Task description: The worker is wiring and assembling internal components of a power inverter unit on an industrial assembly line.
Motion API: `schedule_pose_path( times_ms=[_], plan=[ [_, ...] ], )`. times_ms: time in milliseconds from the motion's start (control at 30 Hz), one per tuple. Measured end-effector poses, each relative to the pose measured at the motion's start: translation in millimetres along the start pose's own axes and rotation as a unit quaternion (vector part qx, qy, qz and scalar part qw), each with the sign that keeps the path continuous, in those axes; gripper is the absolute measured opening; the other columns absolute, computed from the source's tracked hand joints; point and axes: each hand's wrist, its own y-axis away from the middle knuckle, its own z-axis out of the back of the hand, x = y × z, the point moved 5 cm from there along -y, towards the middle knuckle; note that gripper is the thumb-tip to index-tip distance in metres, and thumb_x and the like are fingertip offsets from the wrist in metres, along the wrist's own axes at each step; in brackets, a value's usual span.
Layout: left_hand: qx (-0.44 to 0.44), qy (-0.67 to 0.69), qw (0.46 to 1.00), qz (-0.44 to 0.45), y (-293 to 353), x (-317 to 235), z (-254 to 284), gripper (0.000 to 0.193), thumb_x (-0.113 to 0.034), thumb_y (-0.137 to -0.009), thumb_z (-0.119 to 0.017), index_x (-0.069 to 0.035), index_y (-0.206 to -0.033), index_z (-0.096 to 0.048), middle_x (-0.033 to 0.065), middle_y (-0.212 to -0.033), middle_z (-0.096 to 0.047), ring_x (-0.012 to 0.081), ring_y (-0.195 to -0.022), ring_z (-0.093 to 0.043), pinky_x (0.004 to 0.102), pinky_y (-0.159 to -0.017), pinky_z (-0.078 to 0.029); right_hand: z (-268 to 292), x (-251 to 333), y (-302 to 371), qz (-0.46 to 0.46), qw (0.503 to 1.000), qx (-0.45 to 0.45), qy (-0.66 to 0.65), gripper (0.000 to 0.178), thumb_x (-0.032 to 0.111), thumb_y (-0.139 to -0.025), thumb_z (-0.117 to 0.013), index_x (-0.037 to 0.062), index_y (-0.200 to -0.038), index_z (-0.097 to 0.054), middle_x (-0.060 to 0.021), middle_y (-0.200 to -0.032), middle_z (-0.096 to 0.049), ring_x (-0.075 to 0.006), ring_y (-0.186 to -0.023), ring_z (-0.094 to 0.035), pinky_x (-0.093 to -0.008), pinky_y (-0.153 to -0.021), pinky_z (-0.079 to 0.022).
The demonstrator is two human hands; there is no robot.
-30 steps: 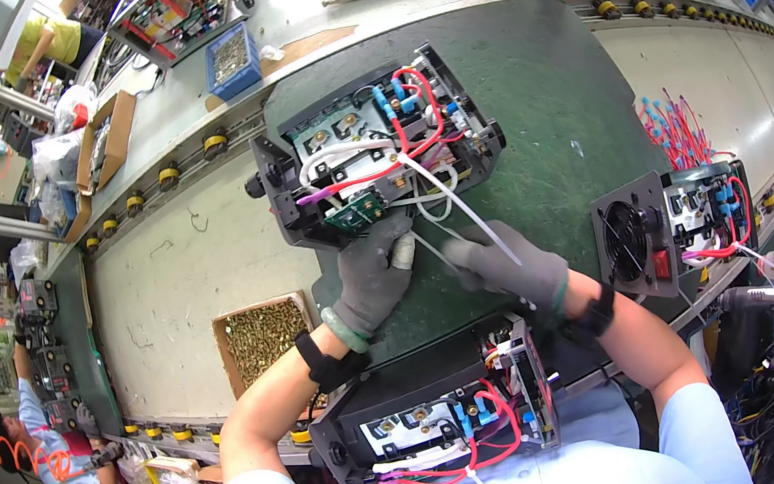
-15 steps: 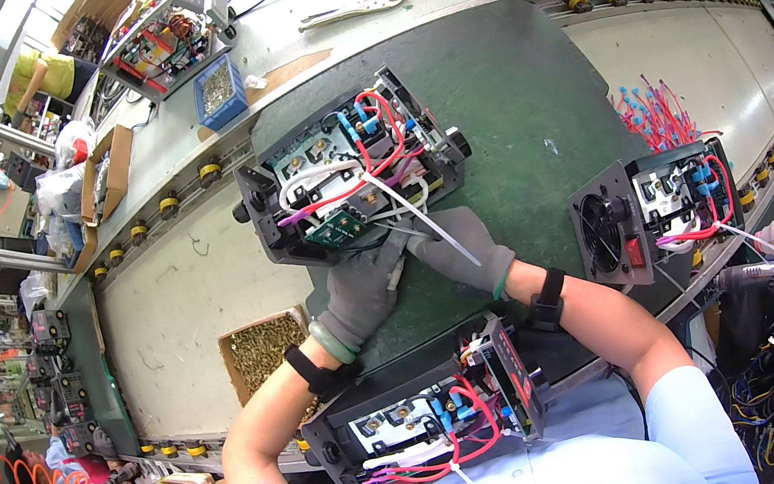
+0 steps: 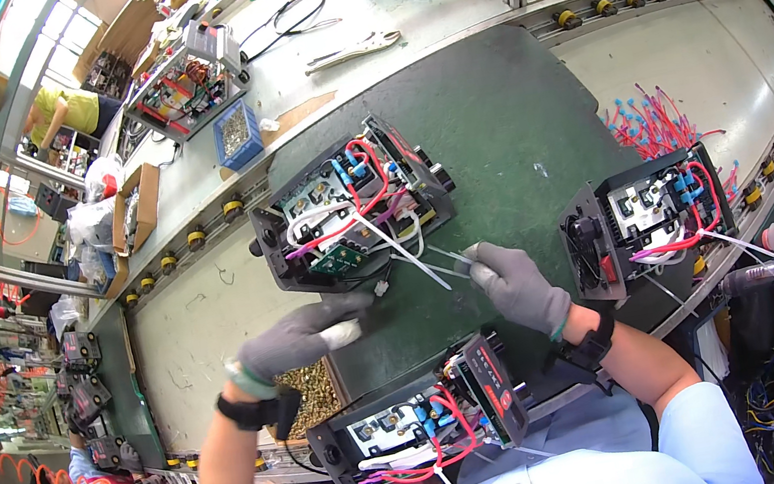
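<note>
Progress: wiring is judged unfinished; red, white and purple leads are seen loose over the open black electronics unit (image 3: 352,212) on the green mat (image 3: 508,111).
Right hand (image 3: 515,284): grey-gloved fingers are pinched shut on white wires (image 3: 409,254) trailing from that unit.
Left hand (image 3: 296,337): gloved, held loosely open beside a small white connector (image 3: 380,289); nothing is gripped.
Surroundings: a cardboard tray of brass screws (image 3: 315,395) is kept close by, a second open unit (image 3: 417,430) is crowded against the body, a third unit (image 3: 650,210) is parked right.
</note>
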Motion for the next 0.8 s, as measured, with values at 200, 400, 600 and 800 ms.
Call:
schedule_pose_path(
  times_ms=[200, 400, 600, 800],
  plan=[
    [-0.244, -0.489, 0.825, -0.144, -27.9, -144.4, 15.7, 0.033, -0.018, -0.084, -0.066, -0.009, -0.116, -0.065, 0.0104, -0.13, -0.058, 0.0245, -0.122, -0.053, 0.0411, -0.11, -0.034, -0.9, 29.2, -6.1, 0.002, 0.979, 0.007, -0.203, 0.019, 0.007, -0.096, -0.051, 0.0002, -0.11, -0.063, 0.0007, -0.077, -0.058, -0.0045, -0.063, -0.054, -0.0211, -0.056, -0.044],
    [-0.336, -0.623, 0.692, -0.141, -76.1, -123.5, 18.5, 0.03, -0.015, -0.073, -0.067, -0.013, -0.103, -0.066, 0.0099, -0.126, -0.057, 0.0294, -0.126, -0.049, 0.0514, -0.112, -0.027, -2.8, 38.8, -4.1, -0.072, 0.937, 0.036, -0.339, 0.026, 0.014, -0.094, -0.053, 0.0042, -0.118, -0.054, 0.0023, -0.075, -0.053, -0.004, -0.059, -0.047, -0.0193, -0.05, -0.037],
    [-0.361, -0.592, 0.711, -0.113, -73.6, -105.4, 10.6, 0.038, -0.018, -0.077, -0.066, -0.011, -0.114, -0.065, 0.0137, -0.141, -0.05, 0.0342, -0.133, -0.043, 0.0539, -0.113, -0.026, 1.3, 32.3, 0.1, -0.121, 0.923, 0.049, -0.363, 0.013, 0.014, -0.096, -0.055, 0.0057, -0.106, -0.057, -0.0004, -0.071, -0.06, -0.0048, -0.049, -0.048, -0.0203, -0.044, -0.038],
    [-0.333, -0.583, 0.74, 0.031, -94.2, -101.8, 3.8, 0.033, -0.024, -0.079, -0.066, -0.007, -0.108, -0.069, 0.0179, -0.151, -0.039, 0.0365, -0.141, -0.033, 0.0532, -0.111, -0.028, 1.5, 28.4, -0.3, -0.128, 0.921, 0.004, -0.367, 0.007, 0.016, -0.093, -0.061, 0.0092, -0.09, -0.062, 0.0025, -0.069, -0.058, -0.0032, -0.053, -0.048, -0.0183, -0.047, -0.037]
  ],
)
